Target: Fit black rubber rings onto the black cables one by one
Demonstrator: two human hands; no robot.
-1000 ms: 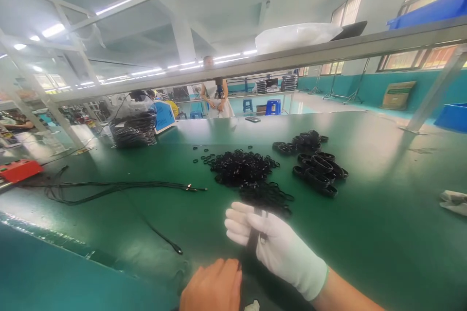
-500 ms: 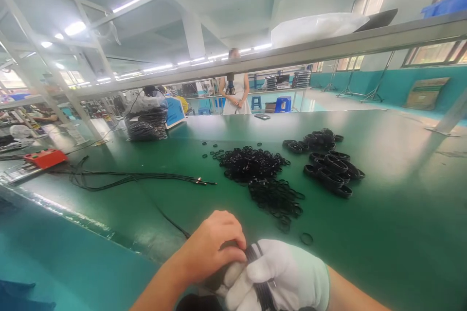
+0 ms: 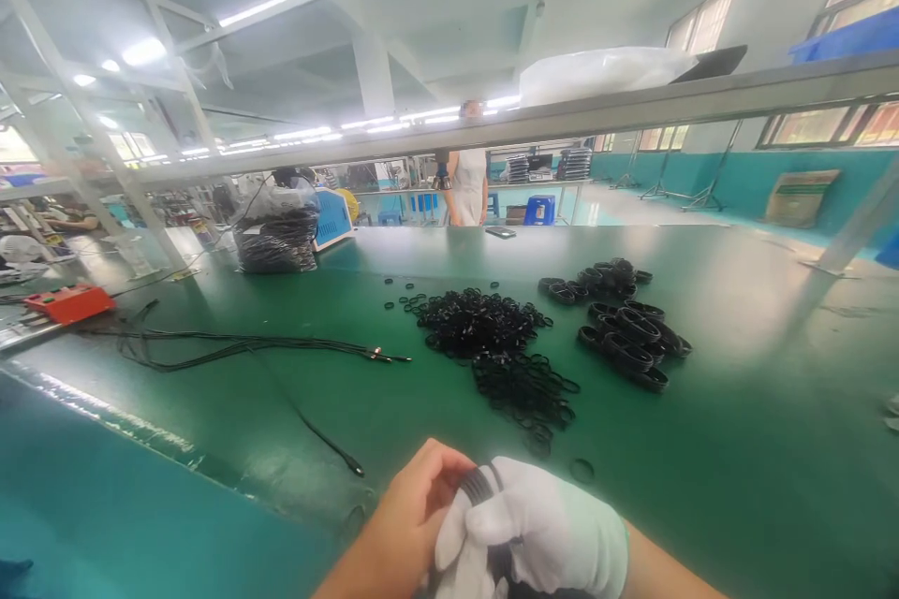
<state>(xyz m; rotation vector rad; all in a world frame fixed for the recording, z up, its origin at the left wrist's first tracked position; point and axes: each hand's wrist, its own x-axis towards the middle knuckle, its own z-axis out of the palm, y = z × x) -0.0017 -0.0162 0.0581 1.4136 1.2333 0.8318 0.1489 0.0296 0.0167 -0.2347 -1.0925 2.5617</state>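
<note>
At the bottom of the view my right hand [image 3: 540, 529], in a white glove, is closed around a bundle of black cable [image 3: 481, 485]. My bare left hand [image 3: 411, 515] is pressed against it from the left, fingers curled onto the same bundle. Just beyond them on the green table [image 3: 737, 374] lies a heap of small black rubber rings [image 3: 498, 342], with one loose ring [image 3: 582, 470] close to the glove.
Coiled black cable bundles [image 3: 628, 332] lie right of the rings. Long black cables [image 3: 245, 346] trail left toward a red box [image 3: 66, 302]. A bag of cables [image 3: 275, 234] stands at the back left. A person [image 3: 467, 173] stands beyond the table. A metal shelf rail [image 3: 632, 108] crosses overhead.
My gloved right hand drew back from the ring heap toward me with the cable. My left hand came up and closed on the bundle beside it.
</note>
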